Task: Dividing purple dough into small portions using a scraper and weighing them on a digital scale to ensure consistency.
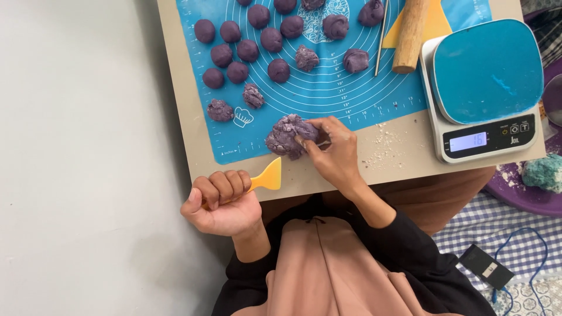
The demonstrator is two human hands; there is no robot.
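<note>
Soft, crumbly purple dough lump (288, 136), pinched at its near edge by right-hand fingers (316, 139) (left hand (222, 202) fisted round yellow scraper (266, 177)), probably light, best cupped underneath.

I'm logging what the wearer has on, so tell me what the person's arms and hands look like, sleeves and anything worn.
Both arms wear black long sleeves pushed up the forearms, over a dusty-pink garment on the chest. The left hand and right hand are bare: no gloves, and no rings, watch or bracelets that I can make out.
</note>
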